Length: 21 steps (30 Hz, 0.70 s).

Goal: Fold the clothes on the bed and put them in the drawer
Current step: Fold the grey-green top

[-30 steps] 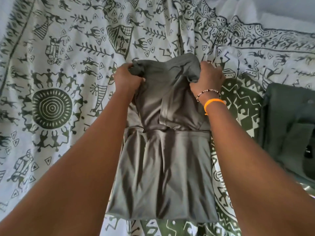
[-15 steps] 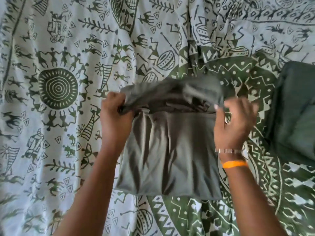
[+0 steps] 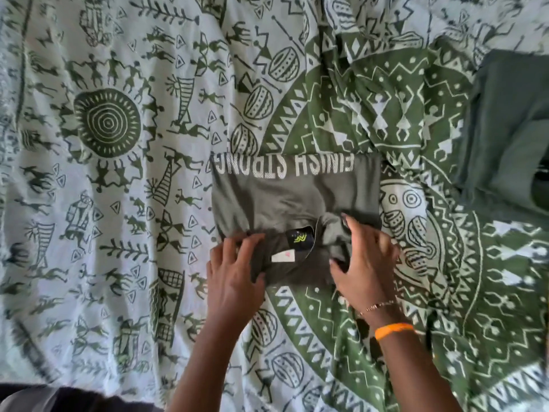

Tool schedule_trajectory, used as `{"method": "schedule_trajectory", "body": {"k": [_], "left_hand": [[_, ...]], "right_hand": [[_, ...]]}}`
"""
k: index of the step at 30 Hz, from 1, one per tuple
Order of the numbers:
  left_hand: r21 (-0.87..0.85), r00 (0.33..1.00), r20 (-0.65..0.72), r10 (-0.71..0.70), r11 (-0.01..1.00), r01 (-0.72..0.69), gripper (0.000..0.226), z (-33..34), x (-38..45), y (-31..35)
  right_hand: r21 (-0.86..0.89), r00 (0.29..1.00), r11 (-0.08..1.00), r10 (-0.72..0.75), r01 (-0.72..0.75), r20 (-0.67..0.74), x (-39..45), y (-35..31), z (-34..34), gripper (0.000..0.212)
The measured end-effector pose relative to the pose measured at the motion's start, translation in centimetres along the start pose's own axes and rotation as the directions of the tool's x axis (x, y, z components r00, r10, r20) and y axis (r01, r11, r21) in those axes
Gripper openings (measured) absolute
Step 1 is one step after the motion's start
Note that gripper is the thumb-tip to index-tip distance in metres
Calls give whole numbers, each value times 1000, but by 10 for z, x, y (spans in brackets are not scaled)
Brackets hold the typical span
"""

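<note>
A grey-green t-shirt [image 3: 294, 200] lies folded into a compact rectangle on the bed, with white upside-down lettering along its far edge and a neck label showing at its near edge. My left hand [image 3: 234, 272] holds the near-left corner, fingers spread on top and thumb at the edge. My right hand [image 3: 365, 257], with a bead bracelet and an orange band at the wrist, pinches a fold of fabric at the near-right corner.
The bed is covered by a green-and-white printed sheet [image 3: 118, 173], wrinkled toward the far right. A second dark green garment [image 3: 511, 129] lies folded at the right edge. Dark cloth [image 3: 59, 399] shows at the bottom left corner.
Both hands brought the shirt's far end toward me and laid it down over the rest. The shirt is now a shorter rectangle with the lettering on top.
</note>
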<state>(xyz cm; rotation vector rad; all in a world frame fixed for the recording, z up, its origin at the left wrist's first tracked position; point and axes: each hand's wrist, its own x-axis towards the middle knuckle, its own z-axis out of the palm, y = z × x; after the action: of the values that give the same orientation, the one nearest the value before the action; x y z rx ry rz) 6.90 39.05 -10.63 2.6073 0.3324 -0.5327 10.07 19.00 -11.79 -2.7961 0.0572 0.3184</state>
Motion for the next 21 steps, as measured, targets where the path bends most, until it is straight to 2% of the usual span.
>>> {"method": "schedule_trajectory", "body": {"k": [2, 4, 7, 9, 10, 11, 13, 15, 17, 19, 21], "left_hand": [[25, 1000, 0, 5, 1000, -5, 59, 3, 0, 1], [35, 998, -56, 26, 999, -24, 46, 5, -4, -2], [0, 991, -134, 25, 1000, -25, 26, 9, -17, -8], [-103, 982, -184, -46, 994, 28, 13, 6, -23, -11], [-168, 971, -220, -92, 984, 55, 10, 4, -24, -11], [-224, 952, -269, -143, 971, 83, 8, 3, -23, -12], [-303, 905, -323, -279, 936, 181, 10, 1, -19, -14], [-357, 881, -214, -421, 874, 330, 36, 1, -14, -15], [-410, 877, -85, -473, 819, 402, 52, 0, -8, -14], [-505, 881, -15, -473, 764, 402, 52, -4, 1, -12], [-613, 858, 117, -501, 643, 459, 48, -11, 10, -10]], "right_hand": [[-8, 999, 1000, 8, -9, -50, 0, -4, 2, 57], [-63, 992, 996, -62, 56, -112, -13, -1, 1, 37], [-81, 996, 993, -84, 83, -11, -44, 10, -1, 31], [-20, 998, 998, -64, 64, 26, -58, 15, -5, 21], [23, 999, 998, -50, 50, 1, -58, 17, -7, 17], [79, 999, 997, -10, 14, -47, -56, 17, -8, 15], [248, 973, 962, 161, -117, -166, -42, 12, -9, 11], [412, 917, 871, 361, -266, -170, -29, 4, -7, 22], [496, 873, 778, 482, -386, -77, -16, -4, -3, 41], [552, 829, 693, 559, -464, -5, -5, -10, -3, 53], [603, 746, 550, 656, -578, 117, 5, -12, -6, 57]]}}
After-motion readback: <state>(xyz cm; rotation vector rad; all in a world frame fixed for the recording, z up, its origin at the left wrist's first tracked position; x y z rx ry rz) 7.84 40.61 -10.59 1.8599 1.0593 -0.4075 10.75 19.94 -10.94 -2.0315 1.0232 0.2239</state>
